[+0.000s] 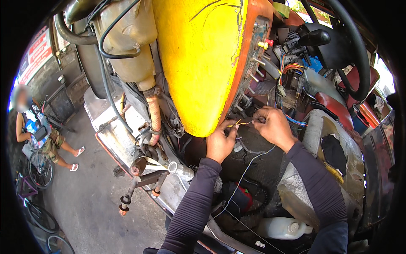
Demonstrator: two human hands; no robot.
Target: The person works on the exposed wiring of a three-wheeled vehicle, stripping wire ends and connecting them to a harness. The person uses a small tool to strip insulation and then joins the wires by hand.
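Observation:
Both my hands work at the lower tip of a large yellow panel (198, 55) with an orange edge. My left hand (220, 143) pinches a thin yellow wire (242, 123) between thumb and fingers. Just to its right, my right hand (274, 127) has its fingertips closed on the other end of the same short wire stretch. A thin pale wire (253, 161) hangs below my right hand and runs down past a dark floor area. Behind the hands, several metal studs (254, 77) stick out of the orange edge. The exact wire ends are too small to make out.
A black steering wheel (359, 51) and loose coloured wires (292, 67) are at upper right. A covered seat (313, 182) lies right, a white jug (287, 228) below it. A plastic tank (127, 38) with hoses is at upper left. A person (42, 127) stands near bicycles.

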